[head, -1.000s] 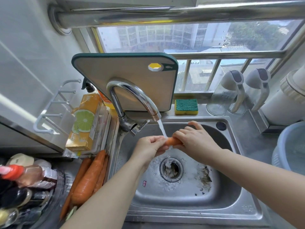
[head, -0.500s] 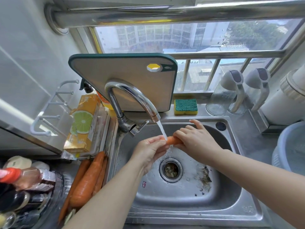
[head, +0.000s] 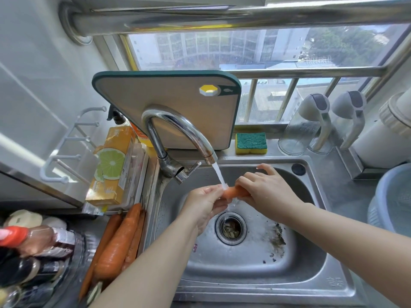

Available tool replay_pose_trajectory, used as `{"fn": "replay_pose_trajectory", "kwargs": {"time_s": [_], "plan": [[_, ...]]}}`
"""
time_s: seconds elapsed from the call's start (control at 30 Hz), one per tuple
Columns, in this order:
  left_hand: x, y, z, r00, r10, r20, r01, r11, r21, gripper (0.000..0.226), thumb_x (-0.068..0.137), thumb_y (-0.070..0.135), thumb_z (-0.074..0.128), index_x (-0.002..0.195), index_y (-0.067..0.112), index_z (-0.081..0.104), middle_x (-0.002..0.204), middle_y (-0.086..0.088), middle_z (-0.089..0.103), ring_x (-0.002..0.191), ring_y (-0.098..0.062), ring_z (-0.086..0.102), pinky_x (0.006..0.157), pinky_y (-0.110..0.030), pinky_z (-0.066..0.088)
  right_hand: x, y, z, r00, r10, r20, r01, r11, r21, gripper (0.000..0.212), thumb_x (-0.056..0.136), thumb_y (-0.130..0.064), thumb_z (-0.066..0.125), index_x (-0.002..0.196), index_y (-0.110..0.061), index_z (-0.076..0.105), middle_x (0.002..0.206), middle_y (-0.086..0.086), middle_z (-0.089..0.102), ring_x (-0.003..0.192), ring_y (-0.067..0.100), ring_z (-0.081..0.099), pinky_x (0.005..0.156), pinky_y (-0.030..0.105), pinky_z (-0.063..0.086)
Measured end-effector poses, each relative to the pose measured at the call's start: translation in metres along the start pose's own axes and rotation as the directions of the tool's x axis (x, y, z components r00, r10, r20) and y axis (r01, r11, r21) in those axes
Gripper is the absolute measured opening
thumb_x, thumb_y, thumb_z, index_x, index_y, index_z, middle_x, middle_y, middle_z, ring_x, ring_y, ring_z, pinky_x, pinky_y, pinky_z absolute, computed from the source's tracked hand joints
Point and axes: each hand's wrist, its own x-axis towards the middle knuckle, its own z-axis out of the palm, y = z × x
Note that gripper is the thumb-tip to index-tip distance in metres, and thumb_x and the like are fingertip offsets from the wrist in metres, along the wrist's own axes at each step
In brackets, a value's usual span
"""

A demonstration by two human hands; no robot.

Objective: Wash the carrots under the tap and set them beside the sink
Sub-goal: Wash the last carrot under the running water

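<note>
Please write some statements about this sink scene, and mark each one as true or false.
1. The tap pours water onto the carrot. True.
2. Only the right hand holds the carrot. False: the left hand grips it too.
3. More carrots lie left of the sink. True.
4. The sponge lies inside the sink. False: it sits behind the sink.
</note>
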Motion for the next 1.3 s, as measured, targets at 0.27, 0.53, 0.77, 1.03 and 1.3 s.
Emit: {"fn": "replay_pose_trajectory", "kwargs": {"time_s": [0.27,0.53,0.77,1.03,1.3], "plan": [[0.003,-0.001,-0.007,0.985,0.175,0.01,-0.17,0.936,0.308,0.021,0.079,0.014,0.074,0.099,0.009,0.071,0.079,-0.002,0.073,0.071,-0.009,0.067,0.073,-0.02,0.055,-0.001,-0.007,-0.006,0.991,0.036,0.129,-0.047,0.995,0.083,0.029,0.093,-0.047,0.048,0.114,-0.028,0.056,0.107,-0.011,0.064,0.101,0.012,0.06,0.109,0.032,0.017],[0.005,0.004,-0.015,0.994,-0.003,0.111,-0.013,0.99,0.143,0.028,0.089,0.0,0.059,0.117,0.002,0.059,0.087,-0.011,0.071,0.071,-0.009,0.071,0.065,-0.017,0.056,0.002,-0.001,-0.01,0.987,0.034,0.16,-0.053,0.992,0.116,0.028,0.093,-0.044,0.05,0.115,-0.029,0.057,0.108,-0.012,0.064,0.103,0.011,0.059,0.11,0.031,0.015],[0.007,0.004,-0.007,0.994,0.105,-0.009,-0.099,0.959,0.264,0.017,0.089,0.013,0.062,0.102,0.004,0.069,0.071,-0.002,0.073,0.065,-0.007,0.069,0.066,-0.019,0.056,0.002,-0.004,-0.009,0.991,0.054,0.124,-0.075,0.983,0.17,0.026,0.09,-0.043,0.055,0.111,-0.028,0.06,0.103,-0.013,0.065,0.1,0.01,0.061,0.112,0.034,0.017],[-0.003,0.003,-0.011,0.986,0.054,0.156,-0.074,0.989,0.126,0.023,0.09,-0.002,0.055,0.104,0.013,0.066,0.085,-0.005,0.074,0.078,-0.01,0.071,0.071,-0.018,0.056,-0.002,0.005,-0.007,0.98,0.08,0.182,-0.131,0.948,0.289,0.024,0.089,-0.041,0.059,0.109,-0.027,0.061,0.092,-0.016,0.059,0.094,0.004,0.057,0.112,0.034,0.016],[0.001,0.003,-0.006,0.99,0.143,0.009,-0.142,0.973,0.181,0.021,0.096,0.016,0.052,0.091,0.01,0.071,0.075,-0.005,0.073,0.064,-0.009,0.069,0.063,-0.018,0.055,0.0,-0.001,-0.006,0.978,0.082,0.194,-0.152,0.911,0.383,0.017,0.088,-0.041,0.06,0.102,-0.03,0.061,0.08,-0.022,0.055,0.079,0.002,0.05,0.107,0.031,0.021]]}}
